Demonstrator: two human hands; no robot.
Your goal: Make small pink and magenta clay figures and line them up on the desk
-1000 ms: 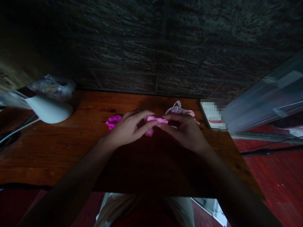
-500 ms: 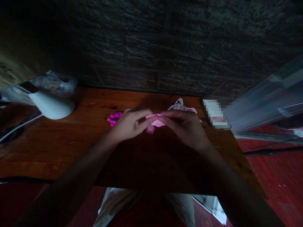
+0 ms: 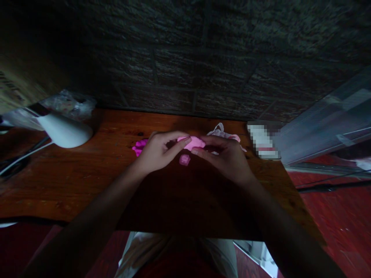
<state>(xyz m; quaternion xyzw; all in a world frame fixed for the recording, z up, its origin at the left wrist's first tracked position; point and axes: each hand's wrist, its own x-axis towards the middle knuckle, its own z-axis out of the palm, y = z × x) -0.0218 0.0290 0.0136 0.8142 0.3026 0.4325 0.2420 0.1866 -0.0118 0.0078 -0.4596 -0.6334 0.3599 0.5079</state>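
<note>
Pink piece point(image 3: 193, 143), single, is pinched in barely parted left fingers point(image 3: 177, 148) and right fingers point(image 3: 205, 155) near one lump point(image 3: 184, 160).

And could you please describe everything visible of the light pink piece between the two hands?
The light pink, flattened, matte piece looks soft, like clay or dough, with an uneven, rounded edge. The left hand pinches its left end, the right hand its right. It appears raised over the brown wooden table, beyond a small, darker pink lump; its underside is hidden.
</note>
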